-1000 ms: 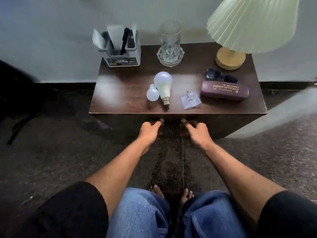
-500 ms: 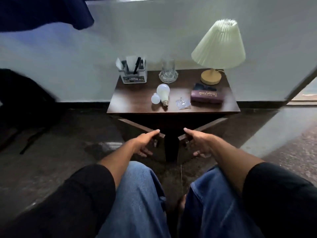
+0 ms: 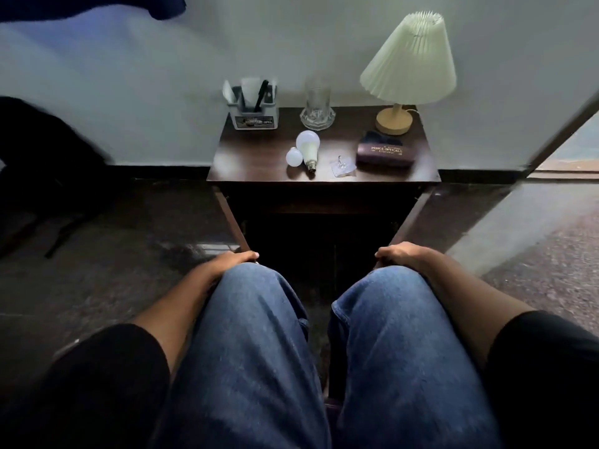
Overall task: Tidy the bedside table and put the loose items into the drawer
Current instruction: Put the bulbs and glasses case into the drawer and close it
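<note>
While the left hand and right hand each grip an opened cabinet door edge, the bedside table stands beyond them. On it, 2 bulbs, a clear hook and a glasses case lie before the lamp; both knees cover the lower fingers.

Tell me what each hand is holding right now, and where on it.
The left hand grips the free front edge of the left dark wooden cabinet door; the right hand grips the same edge of the right dark wooden cabinet door. Both doors stand swung open.
</note>
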